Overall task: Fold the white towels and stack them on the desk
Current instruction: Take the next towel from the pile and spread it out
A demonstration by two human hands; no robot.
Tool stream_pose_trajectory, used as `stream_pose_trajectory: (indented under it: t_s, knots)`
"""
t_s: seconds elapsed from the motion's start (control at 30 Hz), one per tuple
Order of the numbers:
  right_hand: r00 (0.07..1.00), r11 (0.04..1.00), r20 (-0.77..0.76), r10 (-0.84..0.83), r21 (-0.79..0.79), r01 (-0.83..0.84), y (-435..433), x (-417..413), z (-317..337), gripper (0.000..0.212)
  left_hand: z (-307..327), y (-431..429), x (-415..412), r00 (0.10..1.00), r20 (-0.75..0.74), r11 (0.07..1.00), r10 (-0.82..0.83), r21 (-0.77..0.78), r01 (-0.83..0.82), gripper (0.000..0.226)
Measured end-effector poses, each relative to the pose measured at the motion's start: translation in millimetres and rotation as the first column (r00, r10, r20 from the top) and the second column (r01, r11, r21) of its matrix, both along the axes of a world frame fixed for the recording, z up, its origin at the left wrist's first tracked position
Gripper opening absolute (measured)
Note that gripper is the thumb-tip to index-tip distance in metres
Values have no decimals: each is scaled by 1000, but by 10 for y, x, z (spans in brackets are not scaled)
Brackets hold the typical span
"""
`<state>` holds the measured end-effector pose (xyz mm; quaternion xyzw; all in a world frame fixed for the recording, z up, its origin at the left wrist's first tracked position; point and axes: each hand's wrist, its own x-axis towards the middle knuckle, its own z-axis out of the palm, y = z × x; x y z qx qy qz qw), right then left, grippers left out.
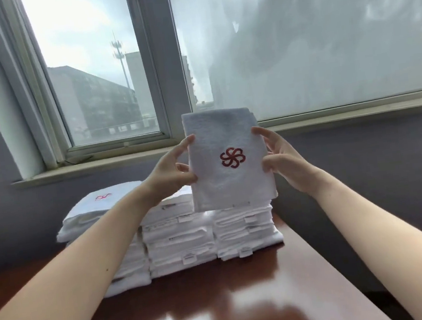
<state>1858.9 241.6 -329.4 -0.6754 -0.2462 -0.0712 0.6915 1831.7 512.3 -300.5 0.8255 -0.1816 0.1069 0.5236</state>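
A folded white towel (pixel 229 184) with a red pinwheel logo is held upright in the air, its lower edge just above the right stack. My left hand (pixel 171 171) grips its left edge and my right hand (pixel 283 160) grips its right edge. Below and behind it, three stacks of folded white towels stand side by side on the brown desk (pixel 221 303): a left stack (pixel 85 221) with a logo towel on top, a middle stack (pixel 180 242) and a right stack (pixel 247 230).
A glossy desk surface stretches toward me in front of the stacks. Its right edge runs diagonally past my right forearm. A window sill (pixel 100 164) and a grey wall lie behind the stacks.
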Motion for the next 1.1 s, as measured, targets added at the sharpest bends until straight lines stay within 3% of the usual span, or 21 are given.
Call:
stream_pose_trajectory:
  t_s: [0.37, 0.53, 0.6, 0.67, 0.7, 0.77, 0.83, 0.9, 1.0, 1.1]
  knots:
    - [983, 996, -166, -75, -54, 67, 19, 1010, -204, 85, -171, -117, 780, 984, -158, 997, 81, 20, -78, 91]
    - [957, 989, -265, -116, -118, 87, 88, 1164, -426, 81, -308, -196, 921, 969, -191, 980, 158, 152, -130, 89]
    - [940, 979, -308, -146, -179, 93, 154, 1166, -473, 76, -353, -199, 963, 955, -134, 887, 266, 421, -188, 86]
    - [917, 957, -355, -183, -278, 83, 215, 1147, -488, 66, -385, -207, 964, 938, -21, 672, 345, 703, -232, 73]
    - [911, 942, -366, -190, -328, 64, 237, 1129, -488, 60, -394, -226, 944, 936, 5, 597, 351, 769, -228, 64]
    - [909, 901, -338, -244, -426, 84, 259, 1056, -443, 53, -416, -265, 922, 937, 14, 531, 348, 821, -210, 49]
    - [907, 862, -307, -288, -496, 106, 268, 974, -361, 42, -429, -271, 889, 941, 20, 549, 338, 807, -215, 38]
    - [905, 815, -268, -330, -565, 130, 299, 890, -273, 8, -407, -240, 799, 950, 14, 620, 312, 755, -215, 37]
    - [929, 722, -109, -353, -664, 196, 370, 721, -148, 19, -374, -170, 556, 956, 49, 714, 289, 654, -250, 39]
    - [943, 632, 134, -305, -713, 305, 578, 418, -32, 46, -360, -45, 250, 948, 114, 772, 297, 556, -308, 40]
